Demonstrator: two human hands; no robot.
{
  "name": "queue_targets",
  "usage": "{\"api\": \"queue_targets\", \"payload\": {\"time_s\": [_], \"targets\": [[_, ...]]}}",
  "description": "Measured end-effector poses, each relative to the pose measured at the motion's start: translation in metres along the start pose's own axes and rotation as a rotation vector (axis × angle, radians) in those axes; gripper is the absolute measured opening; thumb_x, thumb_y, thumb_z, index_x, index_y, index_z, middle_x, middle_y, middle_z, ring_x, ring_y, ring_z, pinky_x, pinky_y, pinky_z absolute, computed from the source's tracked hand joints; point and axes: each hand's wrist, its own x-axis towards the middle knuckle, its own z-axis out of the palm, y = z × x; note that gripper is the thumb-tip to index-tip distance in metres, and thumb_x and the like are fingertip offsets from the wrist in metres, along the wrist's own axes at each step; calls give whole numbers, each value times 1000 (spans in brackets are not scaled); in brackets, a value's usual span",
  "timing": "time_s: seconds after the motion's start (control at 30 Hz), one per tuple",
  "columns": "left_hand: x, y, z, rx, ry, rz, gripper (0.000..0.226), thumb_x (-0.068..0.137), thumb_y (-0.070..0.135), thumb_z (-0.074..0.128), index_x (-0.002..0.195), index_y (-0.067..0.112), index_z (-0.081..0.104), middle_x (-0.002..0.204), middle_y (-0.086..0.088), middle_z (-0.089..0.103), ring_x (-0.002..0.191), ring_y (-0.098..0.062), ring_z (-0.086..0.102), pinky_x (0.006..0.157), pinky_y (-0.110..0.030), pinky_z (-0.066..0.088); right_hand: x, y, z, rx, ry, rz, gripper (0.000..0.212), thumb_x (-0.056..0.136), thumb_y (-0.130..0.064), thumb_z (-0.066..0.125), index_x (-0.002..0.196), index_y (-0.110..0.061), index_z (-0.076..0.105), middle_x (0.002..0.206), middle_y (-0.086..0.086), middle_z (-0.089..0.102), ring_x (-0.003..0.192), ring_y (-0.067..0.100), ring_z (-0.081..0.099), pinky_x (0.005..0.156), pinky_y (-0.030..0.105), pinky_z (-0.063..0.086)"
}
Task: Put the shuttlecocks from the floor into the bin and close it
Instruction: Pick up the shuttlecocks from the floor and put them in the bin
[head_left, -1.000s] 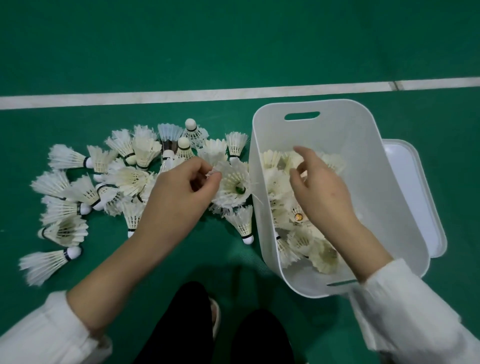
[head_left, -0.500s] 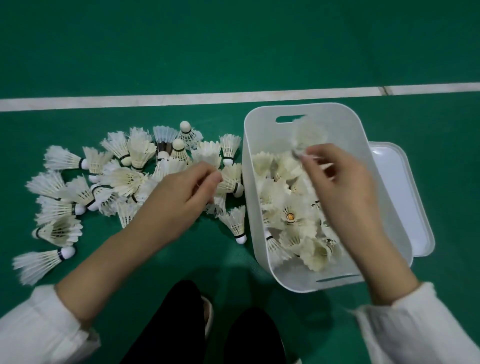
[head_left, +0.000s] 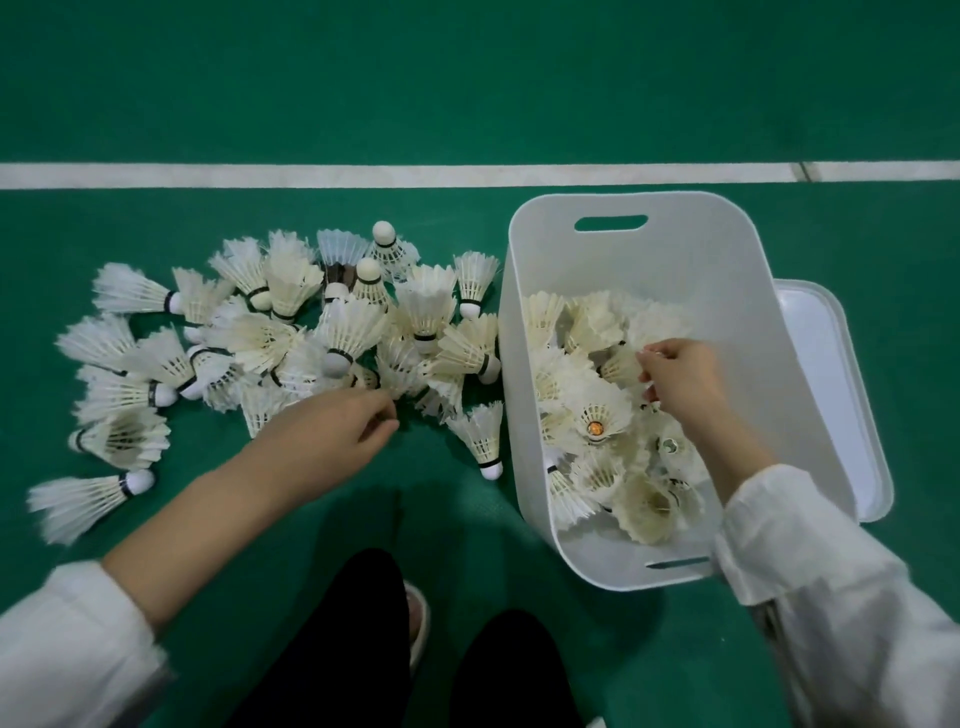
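Lying on the floor, left: loose shuttlecocks (head_left: 291, 332), roughly thirty in one tangled heap, too overlapped to count exactly; cone-shaped feather skirts, white to cream, with rounded white corks and dark bands.
Left hand (head_left: 332, 431): one, at the heap's near edge, fingers (head_left: 382, 415) drawn together; I cannot tell whether they grip a feather.
Stray shuttlecock (head_left: 480, 439): one, apart from the heap, just beside the bin's left wall, cork toward the viewer.
Bin (head_left: 675, 249): one, smooth white plastic with rounded corners; two slot handles, one at each end; uncovered.
Binned shuttlecocks (head_left: 592, 415): well over a dozen, piled across the bottom.
Right hand (head_left: 680, 379): one, over the bin, fingers (head_left: 652, 358) pinching the feather edge of a top shuttlecock (head_left: 621, 366).
Lid (head_left: 831, 364): one, white, flat, with rounded corners, on the floor, partly hidden behind the bin's right wall.
Floor (head_left: 467, 78): green, with one white line (head_left: 467, 175).
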Motion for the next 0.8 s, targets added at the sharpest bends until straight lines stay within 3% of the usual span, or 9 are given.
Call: {"api": "queue_targets", "payload": {"time_s": [0.13, 0.27, 0.4, 0.5, 0.57, 0.63, 0.7, 0.8], "targets": [[-11, -23, 2, -49, 39, -59, 16, 93, 31, 46, 95, 23, 59, 86, 7, 59, 74, -12, 55, 68, -33, 48, -1, -5, -1, 113, -15, 20, 15, 93, -13, 48, 89, -5, 60, 63, 3, 55, 48, 18, 51, 47, 27, 37], [-30, -48, 3, -76, 137, -138, 13, 91, 26, 50, 96, 21, 61, 88, 4, 63, 76, -15, 57, 69, -32, 48, -12, -4, 2, 155, -55, 116, 14, 94, -9, 46, 95, -3, 58, 64, 5, 53, 49, 18, 49, 48, 24, 35], [-42, -68, 8, -92, 265, -193, 18, 88, 22, 55, 105, 19, 58, 100, 1, 59, 82, -19, 60, 73, -35, 49, -22, -8, -1, 16, -121, 117, 22, 94, -11, 45, 111, -1, 55, 70, 8, 56, 53, 19, 52, 47, 23, 39], [-41, -76, 13, -90, 317, -222, 36, 87, 24, 58, 121, 17, 49, 119, -2, 48, 87, -23, 60, 75, -39, 51, -30, -21, -8, -259, -173, 59, 35, 93, -24, 50, 126, -14, 45, 82, 13, 63, 58, 25, 63, 51, 31, 52], [-38, -79, 18, -62, 313, -242, 46, 85, 25, 61, 127, 16, 44, 127, -5, 42, 90, -26, 59, 75, -41, 51, -38, -34, -13, -480, -135, 3, 41, 91, -31, 50, 129, -17, 40, 87, 13, 66, 63, 29, 67, 65, 40, 57], [-33, -83, 24, -24, 287, -248, 50, 84, 25, 63, 129, 13, 43, 130, -8, 40, 97, -29, 57, 78, -42, 51, -50, -48, -14, -659, -34, -110, 38, 90, -36, 47, 122, -17, 48, 94, 14, 68, 80, 33, 65, 76, 40, 53], [-28, -87, 31, 5, 231, -257, 50, 83, 24, 65, 127, 11, 45, 127, -10, 42, 108, -31, 52, 85, -44, 49, -68, -64, -10, -681, 57, -276, 31, 89, -37, 45, 110, -17, 57, 95, 12, 68, 86, 33, 61, 72, 35, 47], [-24, -91, 40, -14, 143, -289, 48, 80, 15, 67, 123, 7, 47, 124, -12, 40, 103, -34, 52, 87, -44, 46, -103, -90, 8, -590, 78, -525, 23, 91, -33, 44, 97, -18, 61, 85, 3, 66, 69, 22, 55, 56, 27, 36]]}}
